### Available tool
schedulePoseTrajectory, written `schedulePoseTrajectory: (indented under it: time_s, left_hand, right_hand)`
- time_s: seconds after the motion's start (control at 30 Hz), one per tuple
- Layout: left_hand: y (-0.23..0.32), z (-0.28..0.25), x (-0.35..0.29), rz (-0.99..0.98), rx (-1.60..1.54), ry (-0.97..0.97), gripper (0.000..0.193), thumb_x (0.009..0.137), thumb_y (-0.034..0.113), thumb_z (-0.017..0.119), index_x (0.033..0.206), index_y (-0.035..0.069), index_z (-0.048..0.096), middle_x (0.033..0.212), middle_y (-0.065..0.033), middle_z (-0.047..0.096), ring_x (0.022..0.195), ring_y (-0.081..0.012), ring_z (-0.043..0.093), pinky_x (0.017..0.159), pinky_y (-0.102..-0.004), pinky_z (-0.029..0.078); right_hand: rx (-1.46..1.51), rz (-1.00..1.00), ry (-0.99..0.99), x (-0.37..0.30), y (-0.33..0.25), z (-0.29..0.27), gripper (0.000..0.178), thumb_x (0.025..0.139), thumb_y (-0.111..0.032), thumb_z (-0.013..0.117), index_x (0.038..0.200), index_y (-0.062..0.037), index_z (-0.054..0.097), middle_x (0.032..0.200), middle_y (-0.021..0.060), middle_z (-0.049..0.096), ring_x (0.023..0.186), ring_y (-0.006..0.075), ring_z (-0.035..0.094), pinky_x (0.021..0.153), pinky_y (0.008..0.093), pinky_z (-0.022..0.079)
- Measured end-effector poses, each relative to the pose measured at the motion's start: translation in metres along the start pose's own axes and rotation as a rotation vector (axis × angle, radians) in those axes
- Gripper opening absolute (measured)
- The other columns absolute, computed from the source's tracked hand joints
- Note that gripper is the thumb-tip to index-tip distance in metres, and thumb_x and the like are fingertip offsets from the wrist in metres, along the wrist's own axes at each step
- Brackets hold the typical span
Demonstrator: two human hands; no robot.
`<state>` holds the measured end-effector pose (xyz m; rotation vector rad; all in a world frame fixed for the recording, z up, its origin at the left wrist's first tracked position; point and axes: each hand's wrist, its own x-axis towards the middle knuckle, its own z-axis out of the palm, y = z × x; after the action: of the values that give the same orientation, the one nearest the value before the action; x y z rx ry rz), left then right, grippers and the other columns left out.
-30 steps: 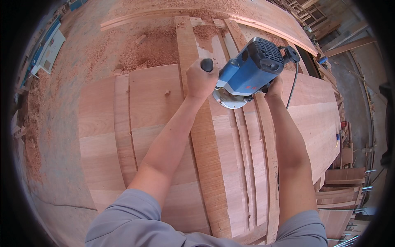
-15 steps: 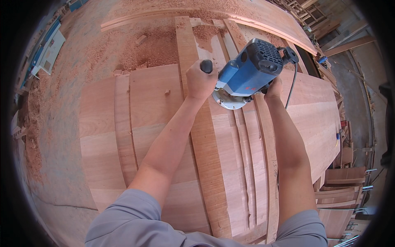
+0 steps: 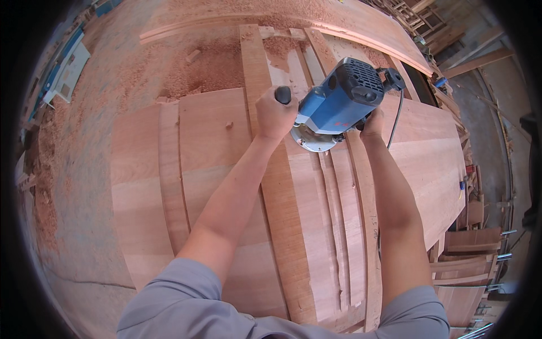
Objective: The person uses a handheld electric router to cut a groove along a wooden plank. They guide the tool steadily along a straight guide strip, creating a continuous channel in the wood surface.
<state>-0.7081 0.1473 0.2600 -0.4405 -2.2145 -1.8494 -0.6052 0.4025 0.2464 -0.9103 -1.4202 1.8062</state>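
A blue plunge router (image 3: 344, 99) with a black vented top stands on its round base over a pale wooden panel (image 3: 316, 220). Wrapped round its black left handle is my left hand (image 3: 275, 117). My right hand (image 3: 372, 123) grips the opposite side, where the motor body hides most of the fingers. Grooves run along the panel from the router base toward me. Two straight boards flank these grooves: a darker left board (image 3: 282, 226) and a narrow right board (image 3: 364, 209). The cutting bit is hidden under the router.
Reddish wood shavings (image 3: 214, 65) heap beyond the panel and spread over the floor. A black cord (image 3: 397, 121) hangs from the router on the right. Long planks (image 3: 372, 42) lie at the far side. Stacked timber pieces (image 3: 468, 248) and clamps stand at the right.
The router and both hands have shifted very slightly toward me along the boards. My grip looks the same.
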Motion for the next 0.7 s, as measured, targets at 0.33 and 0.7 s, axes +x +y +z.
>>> schedulePoseTrajectory:
  time_s: [0.33,0.7]
  left_hand:
    - [0.005,-0.002,0.001,0.028,0.023,-0.02,0.017,0.082,0.015,0.072,0.084,-0.002,0.07,0.077,-0.0228,0.069,0.076,-0.0405,0.071,0.069,-0.0436,0.055]
    - [0.002,-0.001,0.0,0.015,0.005,-0.002,0.016,0.082,0.014,0.071,0.083,-0.001,0.07,0.077,-0.0223,0.069,0.076,-0.0397,0.07,0.07,-0.0437,0.055]
  right_hand:
    - [-0.048,0.021,-0.201,0.031,0.008,-0.022,0.051,0.099,-0.049,0.053,0.113,-0.0021,0.067,0.104,0.0076,0.071,0.09,0.0197,0.07,0.073,0.034,0.057]
    - [0.035,0.033,0.021,-0.003,-0.005,0.007,0.034,0.093,-0.043,0.06,0.09,-0.0101,0.066,0.074,0.001,0.058,0.052,0.013,0.052,0.041,0.0288,0.033]
